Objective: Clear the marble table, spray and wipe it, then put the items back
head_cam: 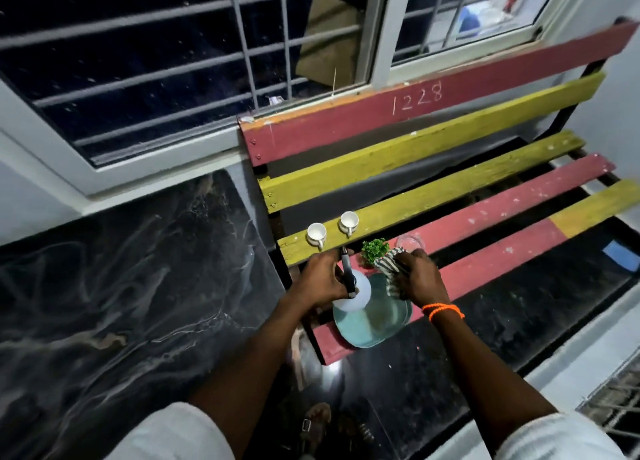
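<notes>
my left hand (320, 279) grips the spray bottle (351, 295) by its neck, bottle base over the teal plate (381, 321) on the bench (485, 269); my right hand (419, 279) clutches the striped cloth (389, 269) beside the green sprig (374, 250). risk, as i judge it: lifting carelessly could nudge the plate off its slat or knock the two cups (332, 232). the marble table (121, 286) lies to my left, bare.

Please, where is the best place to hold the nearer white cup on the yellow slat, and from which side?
Probably by the handle of the white cup. The cup stands upright and its handle points toward the person, so pinch it from the near side, or grip the rim from above.
</notes>
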